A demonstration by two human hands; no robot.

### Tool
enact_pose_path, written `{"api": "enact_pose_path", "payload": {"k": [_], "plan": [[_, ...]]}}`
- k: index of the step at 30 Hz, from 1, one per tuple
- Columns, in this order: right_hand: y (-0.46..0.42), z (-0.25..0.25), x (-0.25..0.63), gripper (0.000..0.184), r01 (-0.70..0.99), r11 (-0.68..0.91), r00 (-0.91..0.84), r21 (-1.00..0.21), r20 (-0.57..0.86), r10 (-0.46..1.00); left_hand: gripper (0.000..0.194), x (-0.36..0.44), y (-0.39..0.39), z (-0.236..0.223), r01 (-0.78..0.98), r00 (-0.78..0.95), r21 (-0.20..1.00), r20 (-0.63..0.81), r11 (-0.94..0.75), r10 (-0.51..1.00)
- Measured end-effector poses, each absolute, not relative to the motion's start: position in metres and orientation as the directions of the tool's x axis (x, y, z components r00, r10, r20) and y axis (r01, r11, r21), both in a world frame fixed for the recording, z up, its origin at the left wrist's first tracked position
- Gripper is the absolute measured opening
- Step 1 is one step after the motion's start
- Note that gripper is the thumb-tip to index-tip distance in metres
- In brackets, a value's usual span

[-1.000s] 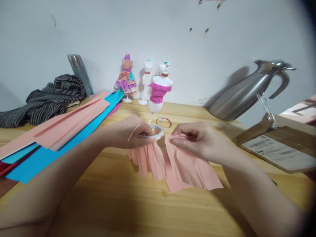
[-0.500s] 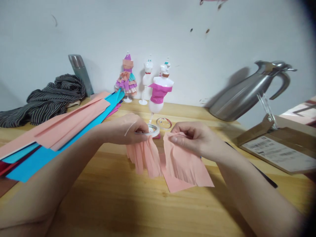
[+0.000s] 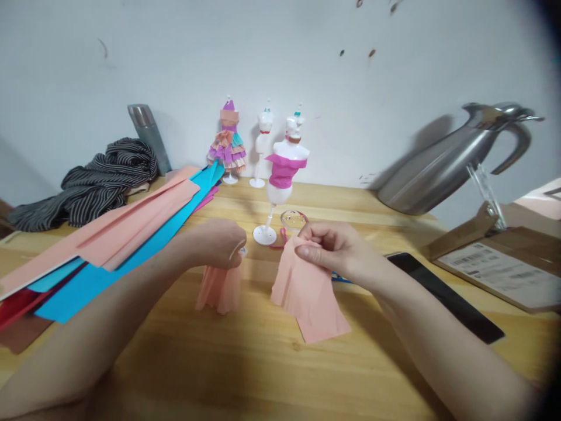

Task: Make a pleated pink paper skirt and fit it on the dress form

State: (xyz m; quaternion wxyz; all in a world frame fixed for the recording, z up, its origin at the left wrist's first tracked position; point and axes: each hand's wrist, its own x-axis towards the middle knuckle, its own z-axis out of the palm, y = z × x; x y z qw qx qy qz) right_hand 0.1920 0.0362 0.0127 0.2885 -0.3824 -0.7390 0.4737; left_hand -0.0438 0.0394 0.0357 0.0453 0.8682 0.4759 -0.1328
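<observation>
My left hand (image 3: 219, 242) is closed, its back toward me and smeared by motion. A gathered strip of peach crepe paper (image 3: 219, 290) hangs from it, and a sliver of a white tape roll (image 3: 242, 251) shows at its edge. My right hand (image 3: 331, 248) pinches a wider piece of peach crepe paper (image 3: 304, 292) between thumb and fingers. The pleats fan downward, with a flatter corner at the bottom. Behind the hands stands a small white mannequin (image 3: 287, 152) on a round base, wrapped in a magenta paper top (image 3: 286, 171).
Left lie colored paper sheets (image 3: 144, 219), a striped cloth (image 3: 100, 181) and a leaning flask (image 3: 149, 134). A paper-dressed mannequin (image 3: 228, 143) and other white forms (image 3: 264, 126) stand by the wall. Right are a phone (image 3: 442, 295), a cardboard box (image 3: 504, 263) and a steel jug (image 3: 442, 158).
My left hand has moved left and turned, carrying the gathered paper away from the right hand's piece. The tape roll, plainly visible before, is now mostly hidden. More of the phone shows.
</observation>
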Motion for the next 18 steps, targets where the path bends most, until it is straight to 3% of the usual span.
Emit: {"api": "enact_pose_path", "payload": {"k": [7, 10, 18], "plan": [[0.037, 0.016, 0.192, 0.033, 0.277, 0.241, -0.562, -0.93, 0.046, 0.826, 0.022, -0.077, 0.039, 0.04, 0.9, 0.406, -0.082, -0.204, -0.429, 0.891], [0.037, 0.016, 0.19, 0.032, 0.298, 0.239, -0.567, -0.924, 0.03, 0.823, 0.035, -0.088, 0.038, 0.036, 0.912, 0.372, -0.087, -0.237, -0.401, 0.897], [0.038, 0.009, 0.19, 0.031, 0.316, 0.243, -0.587, -0.917, 0.013, 0.809, 0.033, -0.089, 0.041, 0.046, 0.892, 0.445, 0.044, -0.256, -0.449, 0.858]]}}
